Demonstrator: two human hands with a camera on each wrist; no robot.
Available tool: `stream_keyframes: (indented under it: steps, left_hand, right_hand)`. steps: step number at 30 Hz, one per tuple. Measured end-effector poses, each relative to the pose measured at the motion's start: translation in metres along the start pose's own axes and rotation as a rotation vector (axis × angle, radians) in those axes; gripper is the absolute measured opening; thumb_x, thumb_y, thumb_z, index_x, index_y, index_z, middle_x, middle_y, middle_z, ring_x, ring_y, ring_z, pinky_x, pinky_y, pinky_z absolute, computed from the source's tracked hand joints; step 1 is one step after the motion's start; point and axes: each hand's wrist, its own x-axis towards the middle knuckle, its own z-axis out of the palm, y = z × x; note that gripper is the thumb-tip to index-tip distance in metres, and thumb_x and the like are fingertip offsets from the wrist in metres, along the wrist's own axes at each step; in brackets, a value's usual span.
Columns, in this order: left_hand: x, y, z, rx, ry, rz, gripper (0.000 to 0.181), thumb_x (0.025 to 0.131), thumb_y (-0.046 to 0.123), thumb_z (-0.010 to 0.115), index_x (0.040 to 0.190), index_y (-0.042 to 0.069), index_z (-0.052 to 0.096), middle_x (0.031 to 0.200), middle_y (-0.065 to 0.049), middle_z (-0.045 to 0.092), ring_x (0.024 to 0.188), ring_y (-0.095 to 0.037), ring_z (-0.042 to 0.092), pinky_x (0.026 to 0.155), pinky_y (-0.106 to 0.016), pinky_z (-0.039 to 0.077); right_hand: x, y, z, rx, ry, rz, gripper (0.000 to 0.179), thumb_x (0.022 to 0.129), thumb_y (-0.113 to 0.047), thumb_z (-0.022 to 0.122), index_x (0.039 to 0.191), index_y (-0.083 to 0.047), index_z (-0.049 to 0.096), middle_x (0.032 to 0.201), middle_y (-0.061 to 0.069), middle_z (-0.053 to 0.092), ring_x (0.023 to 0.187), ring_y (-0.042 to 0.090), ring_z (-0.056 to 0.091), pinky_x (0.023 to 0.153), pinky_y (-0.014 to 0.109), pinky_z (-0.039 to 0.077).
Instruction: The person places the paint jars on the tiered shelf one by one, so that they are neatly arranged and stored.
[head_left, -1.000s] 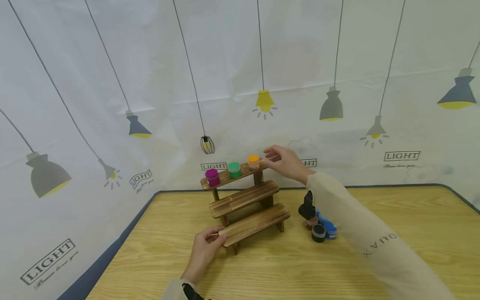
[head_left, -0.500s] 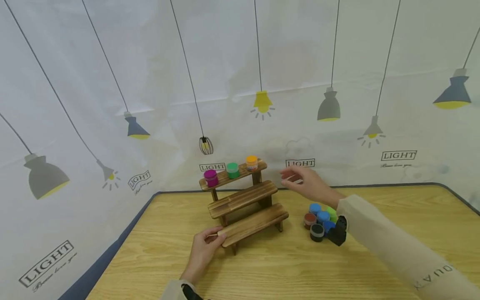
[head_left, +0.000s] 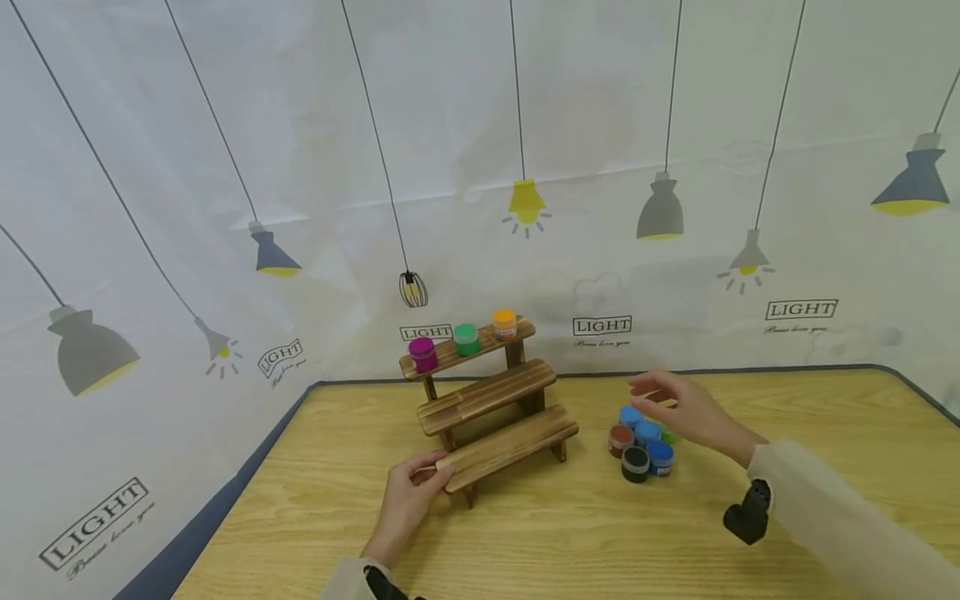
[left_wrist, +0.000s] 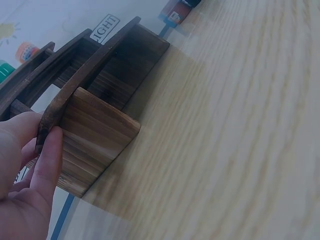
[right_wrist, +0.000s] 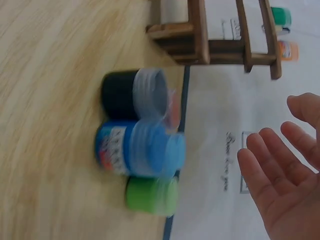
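A three-tier wooden stand (head_left: 487, 398) sits on the table, its top step bearing a purple paint jar (head_left: 423, 355), a green paint jar (head_left: 467, 339) and an orange paint jar (head_left: 505, 325). My left hand (head_left: 408, 500) pinches the left end of its lowest step between thumb and fingers, as the left wrist view also shows. Over a cluster of paint jars to the right hovers my right hand (head_left: 693, 414), fingers loosely bent and holding nothing. In that cluster are a black jar (head_left: 635, 465), a brown jar (head_left: 621, 441), several blue jars (head_left: 661, 458) and a light green jar (right_wrist: 150, 195).
The wood-grain table (head_left: 555, 542) ends at a dark blue border along the back and left. Behind it hangs a pale wall sheet (head_left: 465, 233) printed with lamps. The stand's lower two steps bear no jars.
My right hand has moved from beside the orange jar on the top step, rightward and down to above the jar cluster. My left hand keeps its hold on the stand.
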Motion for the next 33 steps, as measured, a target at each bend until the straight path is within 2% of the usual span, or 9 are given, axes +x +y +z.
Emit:
stream_keyframes:
  steps: [8, 17, 27, 33]
  left_hand:
    - [0.001, 0.0, -0.001, -0.001, -0.004, -0.003, 0.036, 0.082, 0.014, 0.064, 0.111, -0.007, 0.058, 0.107, -0.019, 0.057, 0.086, -0.02, 0.059, 0.062, -0.019, 0.047]
    - [0.002, -0.002, -0.001, 0.017, 0.003, 0.012, 0.034, 0.082, 0.012, 0.064, 0.109, -0.007, 0.059, 0.106, -0.019, 0.058, 0.083, -0.018, 0.059, 0.062, -0.019, 0.047]
    - [0.001, -0.001, 0.001, -0.002, 0.007, -0.001, 0.034, 0.082, 0.012, 0.064, 0.11, -0.006, 0.059, 0.105, -0.018, 0.058, 0.082, -0.015, 0.058, 0.062, -0.018, 0.047]
    - [0.001, -0.002, 0.001, 0.001, 0.01, 0.002, 0.034, 0.081, 0.012, 0.064, 0.109, -0.007, 0.059, 0.105, -0.018, 0.058, 0.082, -0.015, 0.058, 0.062, -0.019, 0.047]
  right_hand:
    - [-0.011, 0.027, -0.005, -0.043, 0.055, 0.103, 0.036, 0.089, -0.021, 0.054, 0.114, 0.005, 0.053, 0.106, 0.021, 0.058, 0.092, 0.033, 0.054, 0.073, 0.042, 0.047]
    - [-0.02, 0.058, -0.002, -0.05, 0.102, 0.155, 0.036, 0.086, -0.018, 0.058, 0.112, 0.007, 0.053, 0.108, 0.025, 0.055, 0.091, 0.035, 0.055, 0.07, 0.04, 0.049]
    - [-0.023, 0.08, 0.011, 0.02, 0.056, 0.238, 0.046, 0.085, -0.023, 0.061, 0.118, 0.006, 0.048, 0.112, 0.023, 0.052, 0.099, 0.036, 0.05, 0.078, 0.044, 0.045]
    - [-0.019, 0.079, 0.017, 0.019, 0.015, 0.242, 0.045, 0.084, -0.011, 0.061, 0.12, 0.009, 0.045, 0.115, 0.027, 0.049, 0.102, 0.039, 0.047, 0.081, 0.046, 0.043]
